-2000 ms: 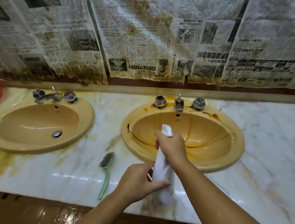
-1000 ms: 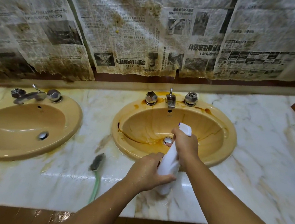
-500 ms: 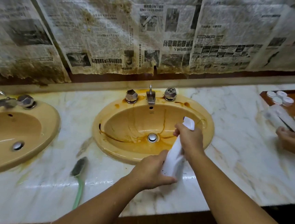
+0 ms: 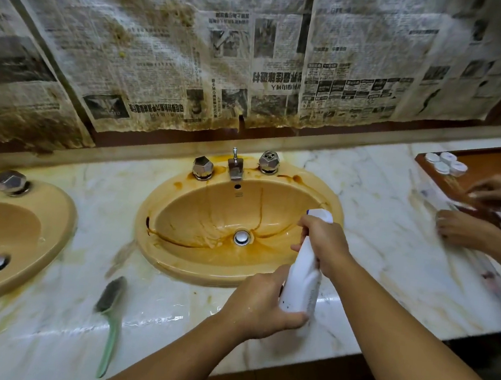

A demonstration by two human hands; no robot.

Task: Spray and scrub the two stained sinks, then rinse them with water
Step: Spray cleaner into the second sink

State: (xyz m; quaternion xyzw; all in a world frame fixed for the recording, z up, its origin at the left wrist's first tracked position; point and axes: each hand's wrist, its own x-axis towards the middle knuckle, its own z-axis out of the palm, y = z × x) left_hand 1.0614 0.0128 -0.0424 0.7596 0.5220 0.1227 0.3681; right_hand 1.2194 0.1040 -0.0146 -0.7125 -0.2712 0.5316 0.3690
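Note:
A white spray bottle (image 4: 301,288) stands tilted over the front right rim of the yellow sink (image 4: 193,269) in the middle, whose bowl carries brown streaks. My right hand (image 4: 323,241) grips the bottle's neck below the nozzle, which points left into the bowl. My left hand (image 4: 260,306) grips the bottle's lower body. A second yellow sink (image 4: 35,249) lies at the left edge, cut off by the frame. A green-handled scrub brush (image 4: 111,314) lies on the marble counter between the two sinks.
Chrome taps (image 4: 235,167) stand at the back of the middle sink. Stained newspaper (image 4: 223,66) covers the wall. At the right, another person's hands (image 4: 464,229) rest on the counter beside a brown tray (image 4: 481,167) with white caps. The counter's front edge runs below my arms.
The view has swung right, so the left sink has slid out of frame and another person's hands have come into view. The bottle has moved from the sink's front to its right rim.

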